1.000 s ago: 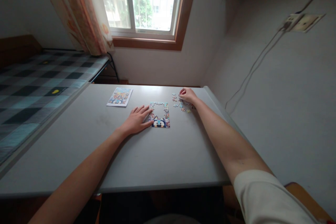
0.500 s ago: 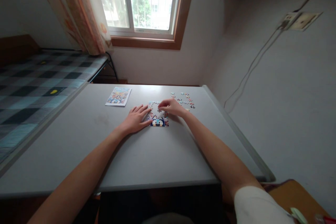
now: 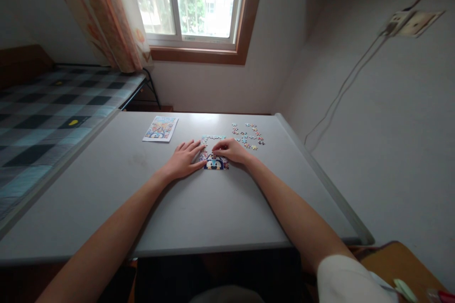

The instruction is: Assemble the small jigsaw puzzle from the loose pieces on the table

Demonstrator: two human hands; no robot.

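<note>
A partly assembled jigsaw puzzle (image 3: 214, 164) lies on the grey-white table (image 3: 209, 208), its border joined around a gap and a blue cartoon face along its near side. My left hand (image 3: 185, 158) rests flat with fingers spread, its fingertips and thumb touching the puzzle's left edge. Over the puzzle's inner part, my right hand (image 3: 232, 149) pinches a small puzzle piece (image 3: 213, 154), mostly hidden by the fingertips. Several loose puzzle pieces (image 3: 254, 147) lie scattered beyond and right of my right hand. A printed reference picture (image 3: 160, 129) lies farther back on the left.
A bed with a checked cover (image 3: 74, 99) stands left of the table. Behind are a window (image 3: 202, 4) and a curtain (image 3: 117, 14). A cable (image 3: 343, 87) hangs down the right wall from a socket (image 3: 400, 21). A brown seat (image 3: 401, 265) is at the lower right.
My right hand has moved slightly nearer to me over the puzzle, its fingertips now lower, close to the cartoon face. My left hand stays in place.
</note>
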